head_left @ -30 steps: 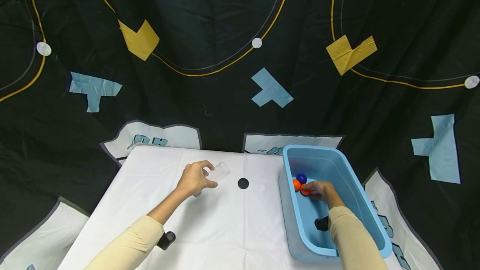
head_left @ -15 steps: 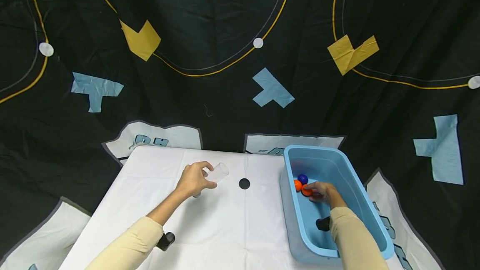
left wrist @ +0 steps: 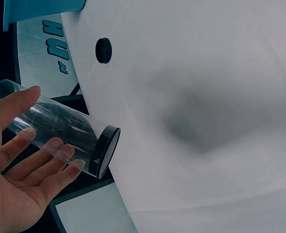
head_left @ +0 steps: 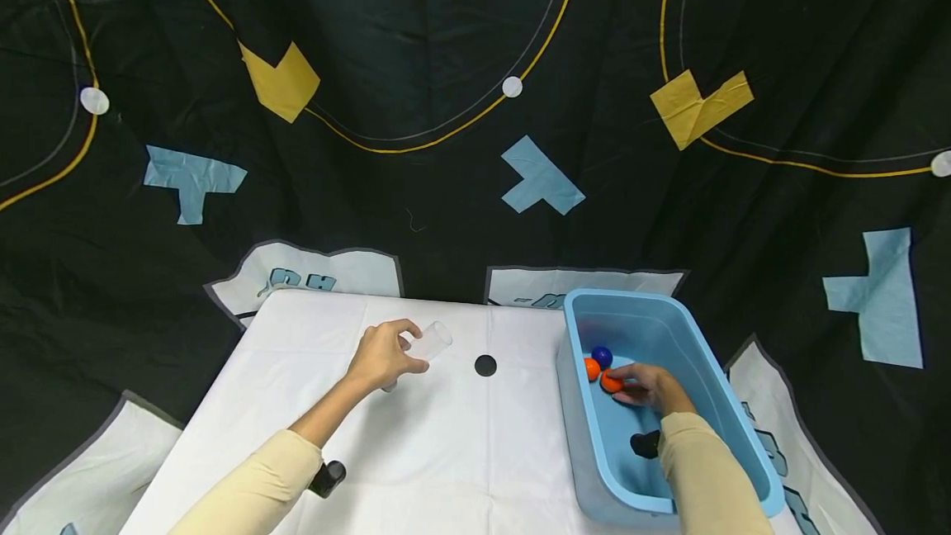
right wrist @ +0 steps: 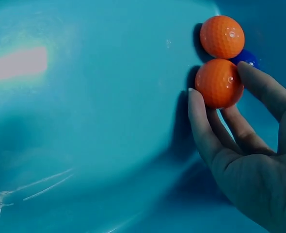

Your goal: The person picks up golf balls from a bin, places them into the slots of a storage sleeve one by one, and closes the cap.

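My left hand [head_left: 380, 357] grips a clear plastic tube [left wrist: 65, 120] above the white table, thumb on one side and fingers on the other. The tube is tilted, its open mouth raised and a black cap [left wrist: 104, 151] on its lower end. No ball shows inside it. Inside the blue bin, my right hand [head_left: 650, 389] pinches an orange golf ball [right wrist: 218, 83] between thumb and fingertips, close over the floor. Right beside it are a second orange golf ball [right wrist: 222, 37] and a dark blue ball [head_left: 602, 357], partly hidden in the right wrist view.
The blue bin [head_left: 605, 481] stands at the right of the white-covered table [head_left: 446, 444], its walls around my right hand. A loose black round cap [head_left: 486, 366] lies mid-table, between tube and bin. A black curtain [head_left: 416, 213] with tape marks hangs behind.
My right hand has shifted slightly right and toward me, with the orange ball a little farther from the other two. The left hand keeps the tube in the same place.
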`<state>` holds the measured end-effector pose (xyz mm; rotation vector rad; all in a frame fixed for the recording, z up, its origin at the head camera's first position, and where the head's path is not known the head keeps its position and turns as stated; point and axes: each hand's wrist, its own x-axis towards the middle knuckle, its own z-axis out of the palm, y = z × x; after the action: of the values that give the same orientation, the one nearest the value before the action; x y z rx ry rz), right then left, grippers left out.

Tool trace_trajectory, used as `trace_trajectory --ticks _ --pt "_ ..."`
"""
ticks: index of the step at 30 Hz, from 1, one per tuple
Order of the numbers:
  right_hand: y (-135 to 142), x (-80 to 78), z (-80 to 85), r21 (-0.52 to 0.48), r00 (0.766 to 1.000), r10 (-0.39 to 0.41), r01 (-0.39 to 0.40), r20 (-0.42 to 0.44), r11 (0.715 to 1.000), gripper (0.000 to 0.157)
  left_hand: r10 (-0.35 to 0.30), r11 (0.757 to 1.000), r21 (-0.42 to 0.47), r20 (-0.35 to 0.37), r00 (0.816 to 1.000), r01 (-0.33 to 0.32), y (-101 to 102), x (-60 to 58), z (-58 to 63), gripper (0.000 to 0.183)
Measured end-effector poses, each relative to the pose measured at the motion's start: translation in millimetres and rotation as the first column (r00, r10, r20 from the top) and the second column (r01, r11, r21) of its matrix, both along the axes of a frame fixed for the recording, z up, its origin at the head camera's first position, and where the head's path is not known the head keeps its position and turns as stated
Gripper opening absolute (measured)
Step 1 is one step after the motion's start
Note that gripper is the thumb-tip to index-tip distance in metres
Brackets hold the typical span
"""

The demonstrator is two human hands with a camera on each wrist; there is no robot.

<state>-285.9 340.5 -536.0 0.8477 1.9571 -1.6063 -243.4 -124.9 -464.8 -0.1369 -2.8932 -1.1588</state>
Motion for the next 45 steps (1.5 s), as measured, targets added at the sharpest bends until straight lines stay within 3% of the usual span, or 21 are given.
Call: trace_trajectory --ticks 7,11,18,22,26,32,38,45 --pt "6.0 6.5 6.9 -0.046 0.999 0.028 -0.029 -0.018 0.999 0.045 -0.007 1.000 -0.002 0.005 1.000 0.007 2.6 1.6 -3.8 0.046" --pt "9.1 10.4 16.5 -0.130 0.999 0.035 -0.037 -0.016 0.991 0.048 -0.006 1.000 0.004 0.011 1.000 0.006 4.5 2.6 -4.5 0.045" --pt "14.1 10.0 44.3 -0.286 0.999 0.032 -0.034 -0.009 0.958 0.035 -0.035 0.999 0.005 -0.011 0.999 0.035 8.7 2.5 -1.5 0.045" --pt "13.3 5.7 63.4 -0.279 0.996 0.082 -0.086 -0.027 0.956 0.049 -0.031 1.000 0.004 -0.010 0.999 0.031 9.7 1.6 0.9 0.046" --pt "12.0 1.4 83.7 -0.250 0.982 0.168 -0.184 -0.082 0.951 0.063 -0.030 1.000 0.007 -0.009 1.000 0.030 11.8 0.2 2.8 0.048" --pt "3.3 -4.0 115.8 -0.204 0.962 0.221 -0.251 -0.159 0.946 0.060 -0.040 0.999 0.013 -0.001 0.999 0.040 17.0 -0.6 5.7 0.047" --pt "-16.0 -8.4 145.8 -0.121 0.916 0.315 -0.352 -0.247 0.928 0.047 -0.056 0.998 0.022 -0.006 0.998 0.056 23.7 0.0 7.2 0.046" --pt "-51.5 -13.0 172.1 -0.077 0.861 0.413 -0.453 -0.295 0.888 0.046 -0.068 0.996 0.051 -0.016 0.998 0.069 33.1 -0.6 9.3 0.046"
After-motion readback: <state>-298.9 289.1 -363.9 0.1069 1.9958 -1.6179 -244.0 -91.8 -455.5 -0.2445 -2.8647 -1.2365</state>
